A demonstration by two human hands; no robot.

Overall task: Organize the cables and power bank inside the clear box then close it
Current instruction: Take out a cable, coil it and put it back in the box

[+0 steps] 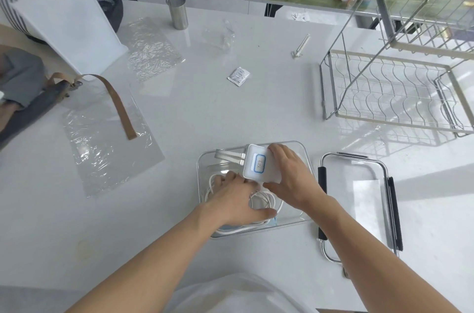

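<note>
A clear box [305, 156] stands open on the white table in front of me. Coiled white cables [264, 201] lie on its floor. My left hand [236, 199] reaches down into the box and presses on the cables with spread fingers. My right hand [289, 179] grips a white power bank [259, 165] with a blue-framed label, holding it tilted over the box's far half. Two short flat leads stick out of its left end. The clear lid [359, 199] with black latches lies flat on the table just right of the box.
A wire dish rack [395, 87] fills the right rear. Clear plastic sheets [107, 148], a brown strap [120, 107], a small white sachet [239, 76], a steel cup [177, 12] and a white board [69, 22] lie to the left and behind. A person stands far back.
</note>
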